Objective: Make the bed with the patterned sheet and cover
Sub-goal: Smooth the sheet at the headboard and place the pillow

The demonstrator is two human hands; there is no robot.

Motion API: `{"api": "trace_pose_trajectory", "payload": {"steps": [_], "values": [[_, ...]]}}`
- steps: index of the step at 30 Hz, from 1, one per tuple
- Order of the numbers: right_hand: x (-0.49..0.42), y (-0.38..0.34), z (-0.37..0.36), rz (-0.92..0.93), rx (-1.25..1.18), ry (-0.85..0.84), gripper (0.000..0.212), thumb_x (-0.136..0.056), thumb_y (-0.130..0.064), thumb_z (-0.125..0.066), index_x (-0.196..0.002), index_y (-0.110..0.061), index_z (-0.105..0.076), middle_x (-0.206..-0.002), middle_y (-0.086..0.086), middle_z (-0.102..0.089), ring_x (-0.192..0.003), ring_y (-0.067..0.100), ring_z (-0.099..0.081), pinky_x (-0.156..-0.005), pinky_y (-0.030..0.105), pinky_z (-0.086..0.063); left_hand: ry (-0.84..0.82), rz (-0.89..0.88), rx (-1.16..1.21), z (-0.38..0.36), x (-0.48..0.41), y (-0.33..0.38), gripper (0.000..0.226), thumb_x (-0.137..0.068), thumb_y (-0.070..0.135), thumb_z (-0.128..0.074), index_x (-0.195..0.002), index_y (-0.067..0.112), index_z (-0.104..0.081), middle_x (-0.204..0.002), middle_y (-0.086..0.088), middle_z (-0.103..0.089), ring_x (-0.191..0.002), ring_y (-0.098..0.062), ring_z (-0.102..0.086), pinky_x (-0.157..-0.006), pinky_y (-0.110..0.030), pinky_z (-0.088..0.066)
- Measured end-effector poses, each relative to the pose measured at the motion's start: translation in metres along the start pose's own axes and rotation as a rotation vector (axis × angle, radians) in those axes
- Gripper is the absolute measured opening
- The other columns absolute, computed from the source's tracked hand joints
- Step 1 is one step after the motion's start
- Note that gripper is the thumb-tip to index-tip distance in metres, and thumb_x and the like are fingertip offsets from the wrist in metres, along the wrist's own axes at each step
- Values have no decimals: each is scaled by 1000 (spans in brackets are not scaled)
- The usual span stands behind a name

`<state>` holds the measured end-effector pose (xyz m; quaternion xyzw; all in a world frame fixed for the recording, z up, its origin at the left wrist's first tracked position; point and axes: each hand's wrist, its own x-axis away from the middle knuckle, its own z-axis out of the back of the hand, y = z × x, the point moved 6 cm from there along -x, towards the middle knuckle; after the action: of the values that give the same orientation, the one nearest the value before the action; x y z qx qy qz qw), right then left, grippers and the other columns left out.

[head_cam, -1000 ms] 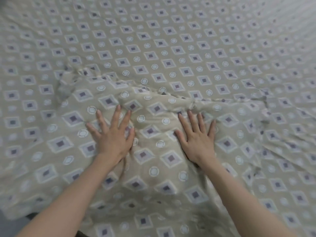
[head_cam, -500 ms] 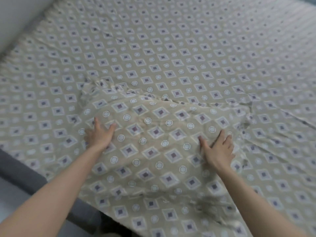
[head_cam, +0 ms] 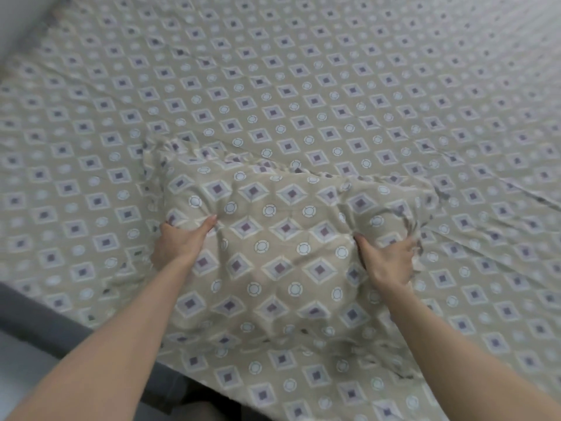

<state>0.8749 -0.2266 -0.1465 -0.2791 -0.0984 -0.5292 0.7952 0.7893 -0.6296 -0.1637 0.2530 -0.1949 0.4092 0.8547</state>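
Gripping patterned pillow (head_cam: 288,238) at both ends, left hand (head_cam: 179,243) and right hand (head_cam: 390,264) fingers curled into fabric, atop patterned sheet (head_cam: 334,86).

A big bed (head_cam: 45,317) is taking up most of the frame. Its dark grey side is showing as a band, running from the left edge down toward the bottom middle. Below that band, in the lower left corner, a pale floor (head_cam: 21,369) is peeking out, smooth and plain. In the upper left corner a bit of light wall (head_cam: 18,22) is standing right against the bed. Soft, even light is falling over everything, and the edges of the frame are looking blurry
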Motion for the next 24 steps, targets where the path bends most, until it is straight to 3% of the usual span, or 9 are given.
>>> {"api": "trace_pose_trajectory", "payload": {"steps": [4,15,20,24], "values": [[30,-31,27,98,9,69,88,-80,-44,-69,-141,-1,-23,-135,21,-48,-120,40,-49,-99,44,-37,100,-29,14,23,26,16,89,-67,69,-67,-124,4,-47,-125,-20,-57,-114,-41,-54,-96,-47,-40],[142,-206,108,551,-73,89,88,-79,-47,-68,-145,-11,-23,-141,12,-45,-123,36,-47,-100,45,-37,285,88,396,188,71,11,84,-70,64,-68,-126,7,-44,-125,-22,-57,-114,-41,-54,-101,-51,-36],[216,-315,96,721,-116,76,82,-77,-47,-70,-141,-18,-28,-135,9,-50,-121,35,-49,-98,46,-40,353,149,582,278,28,-13,83,-71,63,-67,-128,9,-42,-128,-18,-56,-117,-38,-52,-103,-49,-34],[280,-424,35,862,-64,17,74,-76,-47,-69,-135,-21,-32,-126,9,-55,-115,36,-53,-94,48,-45,380,263,750,334,-45,-53,87,-66,69,-65,-127,11,-42,-125,-16,-58,-111,-39,-56,-100,-52,-38]]}}
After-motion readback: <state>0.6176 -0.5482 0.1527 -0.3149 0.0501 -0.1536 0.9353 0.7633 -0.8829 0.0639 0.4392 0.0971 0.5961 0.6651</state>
